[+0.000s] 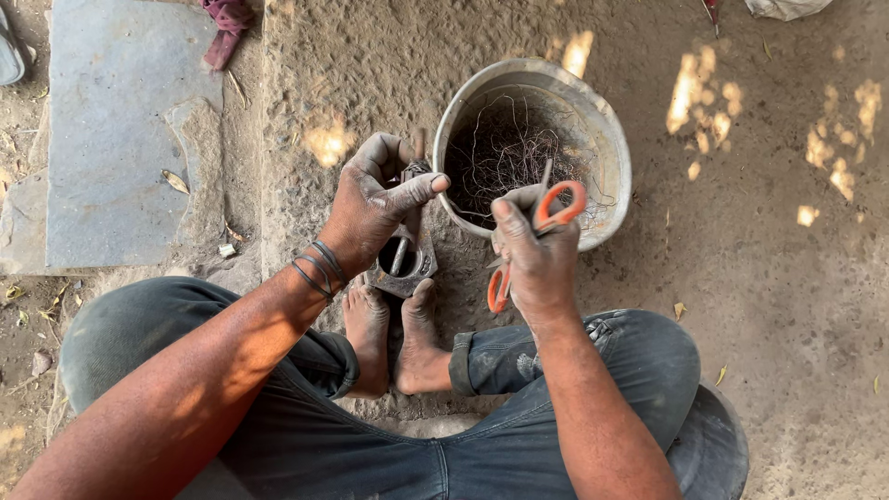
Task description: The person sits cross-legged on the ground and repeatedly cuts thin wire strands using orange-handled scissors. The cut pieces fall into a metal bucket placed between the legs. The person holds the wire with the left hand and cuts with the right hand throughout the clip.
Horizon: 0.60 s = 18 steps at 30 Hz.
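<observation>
Seated person, both hands busy over a dark metal part and orange-handled scissors, grey metal bucket just ahead.

Left hand curled over the top of the dark grey round-holed metal part, thumb stuck out toward the right, fingers partly closed on it; part stands on the dirt ground just in front of the bare feet, touching the toes, directly under the hand. Right hand closed around the orange-handled metal scissors, one loop up by the fingertips, other loop low at the palm's left edge; long axis runs lower left to upper right, blade end mostly hidden, seems aimed up toward the grey metal bucket holding thin tangled wire. Scissors just right of the part, not touching it.
</observation>
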{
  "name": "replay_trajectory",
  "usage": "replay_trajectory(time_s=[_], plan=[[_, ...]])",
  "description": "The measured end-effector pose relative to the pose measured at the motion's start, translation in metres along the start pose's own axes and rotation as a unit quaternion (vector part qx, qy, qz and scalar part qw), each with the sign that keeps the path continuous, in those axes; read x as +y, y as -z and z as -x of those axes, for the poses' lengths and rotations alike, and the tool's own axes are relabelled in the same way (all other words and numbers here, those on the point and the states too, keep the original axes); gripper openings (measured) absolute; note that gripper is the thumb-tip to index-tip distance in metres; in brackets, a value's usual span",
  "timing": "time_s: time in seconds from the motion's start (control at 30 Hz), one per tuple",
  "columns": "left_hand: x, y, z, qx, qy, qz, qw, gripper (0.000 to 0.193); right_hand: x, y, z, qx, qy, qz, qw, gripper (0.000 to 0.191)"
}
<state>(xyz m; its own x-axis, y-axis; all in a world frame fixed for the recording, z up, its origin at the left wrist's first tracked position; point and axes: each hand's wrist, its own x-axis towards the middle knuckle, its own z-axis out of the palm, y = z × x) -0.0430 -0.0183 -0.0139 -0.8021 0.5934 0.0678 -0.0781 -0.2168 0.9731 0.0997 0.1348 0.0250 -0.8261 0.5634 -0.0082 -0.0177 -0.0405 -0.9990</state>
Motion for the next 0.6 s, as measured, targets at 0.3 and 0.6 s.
replay_trajectory(time_s=[0.3,0.6], plan=[[0.010,0.004,0.000,-0.076,0.191,0.272,0.940,0.033,-0.004,0.020,-0.012,0.068,-0.038,-0.169,0.983,0.021],[-0.008,0.008,-0.005,0.122,0.119,0.213,0.962,0.026,-0.004,0.011,-0.004,0.037,0.013,-0.079,0.996,0.016]])
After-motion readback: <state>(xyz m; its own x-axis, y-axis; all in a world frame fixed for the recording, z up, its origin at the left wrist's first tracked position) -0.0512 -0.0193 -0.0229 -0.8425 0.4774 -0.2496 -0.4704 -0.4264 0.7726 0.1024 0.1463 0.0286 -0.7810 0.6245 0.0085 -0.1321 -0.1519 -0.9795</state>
